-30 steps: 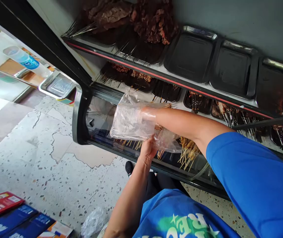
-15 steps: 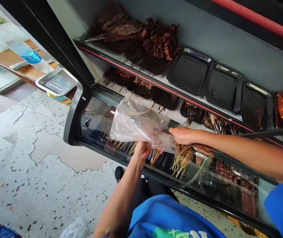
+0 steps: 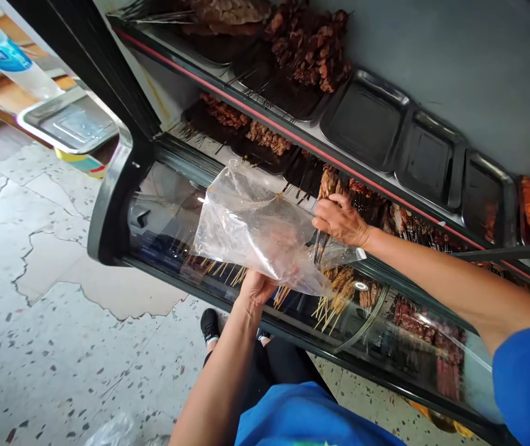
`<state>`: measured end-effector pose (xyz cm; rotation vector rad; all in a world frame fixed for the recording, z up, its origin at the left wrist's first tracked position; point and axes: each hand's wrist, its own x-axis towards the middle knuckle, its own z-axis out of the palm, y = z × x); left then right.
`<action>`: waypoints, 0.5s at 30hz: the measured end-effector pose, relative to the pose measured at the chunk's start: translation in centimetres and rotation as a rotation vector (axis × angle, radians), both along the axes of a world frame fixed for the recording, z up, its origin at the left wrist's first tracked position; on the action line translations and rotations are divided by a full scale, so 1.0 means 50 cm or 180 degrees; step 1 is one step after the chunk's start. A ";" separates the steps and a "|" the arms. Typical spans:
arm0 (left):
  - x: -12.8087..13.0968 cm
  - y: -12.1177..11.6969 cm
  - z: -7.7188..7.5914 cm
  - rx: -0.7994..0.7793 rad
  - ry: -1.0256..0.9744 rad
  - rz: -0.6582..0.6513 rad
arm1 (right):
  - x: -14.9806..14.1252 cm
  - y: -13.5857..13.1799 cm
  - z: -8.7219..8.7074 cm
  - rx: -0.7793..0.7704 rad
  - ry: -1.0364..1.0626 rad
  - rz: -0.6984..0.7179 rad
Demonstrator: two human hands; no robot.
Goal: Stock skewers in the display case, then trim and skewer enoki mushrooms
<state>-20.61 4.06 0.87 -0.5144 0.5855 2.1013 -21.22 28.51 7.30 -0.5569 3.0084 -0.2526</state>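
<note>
A clear plastic bag (image 3: 241, 223) hangs over the front glass of a display case. My left hand (image 3: 258, 286) is closed on its near edge, the fingers partly seen through the film. At the bag's right side, my right hand (image 3: 341, 220) wraps round a bundle of meat skewers (image 3: 328, 183). The meat end points up toward the shelf, and the dark stick ends point down at the bag's right edge. Whether those ends are inside the bag I cannot tell. Below the glass lie more skewers with pale sticks (image 3: 336, 300).
The upper shelf holds black trays (image 3: 362, 124) and a pile of meat skewers (image 3: 311, 46). More skewers (image 3: 269, 137) lie on the level below. The case's curved frame (image 3: 106, 210) stands left, near a metal tray (image 3: 76, 121) and a plastic bottle (image 3: 8, 56).
My right hand has turned the skewer bundle from lying sideways, meat toward the right, to meat end up and away. My left hand keeps the bag. The view has shifted slightly.
</note>
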 end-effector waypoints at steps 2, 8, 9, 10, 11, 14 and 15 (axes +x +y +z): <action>0.001 0.001 -0.002 0.0006 -0.0047 0.0025 | -0.030 0.034 -0.020 0.0196 0.0026 -0.0125; 0.004 0.007 -0.035 0.0338 -0.0009 0.0123 | -0.139 0.107 -0.068 0.1254 0.0406 -0.0540; 0.005 0.007 -0.038 0.0377 -0.0028 0.0113 | -0.159 0.116 -0.078 0.1350 0.0486 -0.0606; 0.005 0.006 -0.038 0.0386 -0.0065 0.0121 | -0.179 0.126 -0.088 0.1406 0.0550 -0.0654; 0.005 0.005 -0.037 0.0381 -0.0099 0.0142 | -0.199 0.134 -0.098 0.1416 0.0590 -0.0685; 0.004 0.001 -0.029 0.0351 -0.0094 0.0209 | -0.251 0.157 -0.127 0.1163 0.0634 -0.0890; 0.004 0.001 -0.027 0.0352 -0.0072 0.0211 | -0.266 0.164 -0.134 0.0997 0.0662 -0.1060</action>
